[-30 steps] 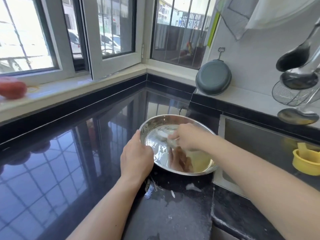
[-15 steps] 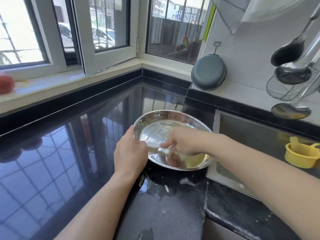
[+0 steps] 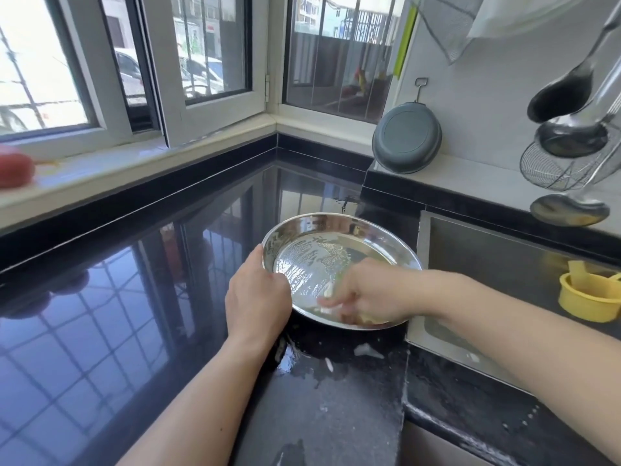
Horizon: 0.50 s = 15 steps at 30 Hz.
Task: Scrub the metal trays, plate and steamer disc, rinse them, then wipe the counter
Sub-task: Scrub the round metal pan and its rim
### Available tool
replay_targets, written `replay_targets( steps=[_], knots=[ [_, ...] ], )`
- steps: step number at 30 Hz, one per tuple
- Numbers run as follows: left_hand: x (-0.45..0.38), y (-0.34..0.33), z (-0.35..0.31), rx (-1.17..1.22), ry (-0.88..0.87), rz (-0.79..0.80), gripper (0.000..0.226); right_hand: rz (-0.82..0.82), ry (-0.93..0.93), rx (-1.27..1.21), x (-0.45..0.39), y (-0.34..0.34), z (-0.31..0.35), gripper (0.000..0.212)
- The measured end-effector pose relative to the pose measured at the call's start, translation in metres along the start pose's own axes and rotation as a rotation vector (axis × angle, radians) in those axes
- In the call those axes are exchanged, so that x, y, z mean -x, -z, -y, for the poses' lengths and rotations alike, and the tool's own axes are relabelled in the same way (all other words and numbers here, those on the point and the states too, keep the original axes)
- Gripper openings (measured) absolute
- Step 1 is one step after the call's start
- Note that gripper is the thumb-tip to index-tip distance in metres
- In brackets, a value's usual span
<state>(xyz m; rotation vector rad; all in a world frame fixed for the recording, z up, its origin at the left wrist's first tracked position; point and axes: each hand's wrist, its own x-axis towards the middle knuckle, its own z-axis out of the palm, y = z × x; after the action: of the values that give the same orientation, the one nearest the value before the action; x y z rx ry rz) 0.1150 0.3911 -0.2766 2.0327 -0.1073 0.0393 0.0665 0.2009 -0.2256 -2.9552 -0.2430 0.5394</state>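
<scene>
While my left hand point(image 3: 257, 297) is grasping the round metal tray's point(image 3: 353, 230) nine o'clock rim on the black tabletop point(image 3: 117, 314), my right hand point(image 3: 366, 297) is pressing something pale inside it, grip blurred, so I cannot tell. At three o'clock the sink point(image 3: 497, 264) is holding a yellow cup point(image 3: 588, 297); ladles point(image 3: 571, 136) are hanging at one o'clock.

Both forearms are bare to the frame edge (any sleeves perhaps sit higher up).
</scene>
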Motion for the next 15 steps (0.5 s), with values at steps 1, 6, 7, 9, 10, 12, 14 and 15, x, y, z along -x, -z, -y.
replay_targets(
  steps=[1, 6, 7, 9, 10, 12, 14, 15],
  knots=[
    [-0.001, 0.000, 0.000, 0.002, 0.002, -0.004, 0.059, 0.008, 0.019, -0.014, 0.001, -0.004, -0.001, 0.027],
    [0.002, 0.000, 0.001, -0.006, -0.008, 0.001, 0.054, -0.087, -0.143, 0.056, -0.004, 0.020, -0.032, 0.039],
    [0.001, 0.000, 0.001, -0.005, -0.003, -0.002, 0.055, -0.059, -0.085, 0.029, -0.002, 0.016, -0.025, 0.037],
    [0.000, 0.000, 0.001, 0.000, 0.000, -0.008, 0.057, 0.040, 0.039, 0.002, 0.007, 0.002, -0.005, 0.035],
    [-0.001, 0.000, 0.001, -0.004, 0.004, -0.013, 0.057, 0.047, 0.038, 0.006, 0.008, 0.003, -0.004, 0.037],
    [0.001, 0.000, 0.000, -0.005, -0.002, -0.008, 0.049, -0.001, -0.077, 0.028, 0.004, 0.020, -0.022, 0.039],
    [0.002, -0.001, 0.001, -0.002, -0.013, -0.007, 0.045, -0.022, -0.152, 0.040, 0.007, 0.028, -0.034, 0.039],
    [0.001, 0.000, 0.001, -0.005, -0.011, -0.011, 0.048, -0.002, -0.124, 0.022, 0.009, 0.026, -0.032, 0.038]
  ],
)
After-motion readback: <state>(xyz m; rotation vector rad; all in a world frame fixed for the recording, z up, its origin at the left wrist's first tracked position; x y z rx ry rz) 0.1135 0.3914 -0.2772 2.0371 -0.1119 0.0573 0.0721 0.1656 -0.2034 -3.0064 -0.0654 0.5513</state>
